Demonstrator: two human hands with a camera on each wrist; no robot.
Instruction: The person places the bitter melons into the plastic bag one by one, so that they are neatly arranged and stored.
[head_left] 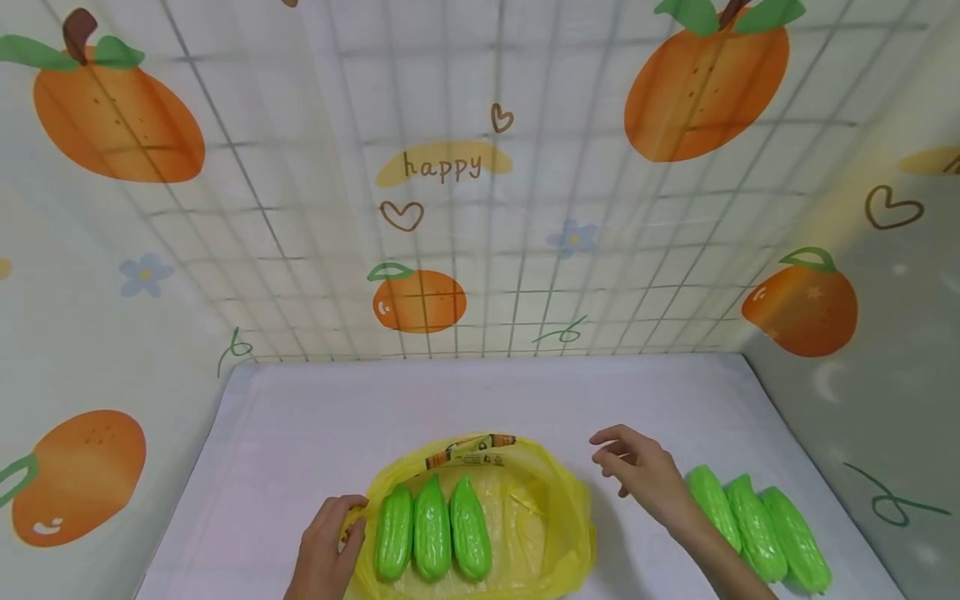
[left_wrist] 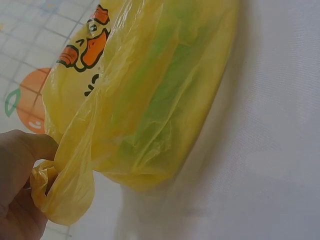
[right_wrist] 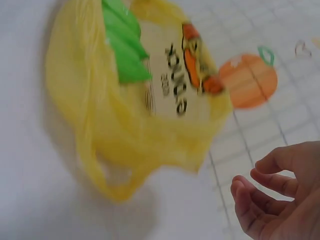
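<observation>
A yellow plastic bag (head_left: 573, 521) stands wide open at the front of the table. Inside it three bumpy green toy cucumbers (head_left: 432, 533) lie side by side toward the left. My left hand (head_left: 327, 542) holds the bag's left edge; in the left wrist view the fingers (left_wrist: 37, 146) grip its yellow handle loop (left_wrist: 75, 195). To the right of the bag my right hand (head_left: 637, 471) hangs in the air, fingers loosely bent and holding nothing. The right wrist view shows that hand (right_wrist: 285, 195) apart from the bag's other handle (right_wrist: 120, 190).
Three more green toy cucumbers (head_left: 757, 529) lie together at the right side of the white table (head_left: 300, 417), beside my right forearm. A fabric wall (head_left: 525, 250) printed with oranges and grid lines rises behind the table, with further fabric walls at left and right.
</observation>
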